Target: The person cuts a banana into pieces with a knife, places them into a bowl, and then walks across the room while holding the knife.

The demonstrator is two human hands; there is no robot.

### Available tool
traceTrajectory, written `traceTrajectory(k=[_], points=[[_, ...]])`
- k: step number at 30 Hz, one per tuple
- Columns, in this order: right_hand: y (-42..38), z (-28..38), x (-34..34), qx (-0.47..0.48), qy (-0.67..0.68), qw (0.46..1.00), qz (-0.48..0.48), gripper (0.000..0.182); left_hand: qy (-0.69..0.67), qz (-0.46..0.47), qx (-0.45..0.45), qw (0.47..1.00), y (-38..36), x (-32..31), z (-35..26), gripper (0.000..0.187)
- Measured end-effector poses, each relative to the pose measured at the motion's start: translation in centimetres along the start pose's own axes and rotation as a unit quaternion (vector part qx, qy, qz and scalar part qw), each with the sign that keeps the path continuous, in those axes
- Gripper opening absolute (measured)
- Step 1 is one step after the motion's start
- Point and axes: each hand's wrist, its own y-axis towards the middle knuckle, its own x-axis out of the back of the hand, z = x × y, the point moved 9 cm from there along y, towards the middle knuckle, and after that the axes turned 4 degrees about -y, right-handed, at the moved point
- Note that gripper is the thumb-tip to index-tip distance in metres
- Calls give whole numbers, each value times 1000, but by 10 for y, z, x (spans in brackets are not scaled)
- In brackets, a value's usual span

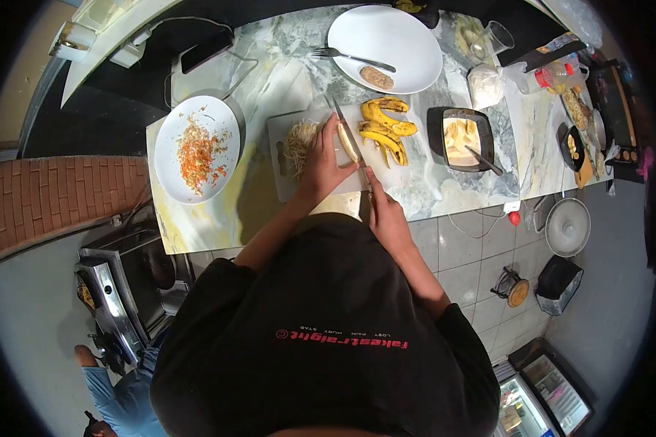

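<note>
My left hand (pixel 325 166) is closed around a peeled banana (pixel 348 143), fingers along its far end and thumb near its close end. In my right hand (pixel 383 205) is the handle of a knife (pixel 345 121), its blade lying lengthwise along the banana's right side. Both are over a white cutting board (pixel 285 188). Beside my left hand, partly covered by it, lies a heap of bean sprouts (pixel 296 149). Yellow banana peels (pixel 388 131) with dark spots rest at the right part of the board.
A plate (pixel 165 171) of shredded orange and pale bits stands left. Behind are a large white plate (pixel 408 44) with a fork (pixel 357 60), and a phone (pixel 207 51). At right sit a square dark bowl (pixel 459 142) of creamy batter and a bag of white powder (pixel 485 86). Another person (pixel 127 393) is lower left.
</note>
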Motion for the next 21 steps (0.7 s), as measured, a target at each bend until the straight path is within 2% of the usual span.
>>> traceTrajectory(k=[10,21], points=[[1,-1,-3,-1,-13,1000,5,78,18,5,-22,1000,-2,5,-9,117],[5,3,-3,-5,-14,1000,11,78,22,17,-22,999,-4,3,-6,114]])
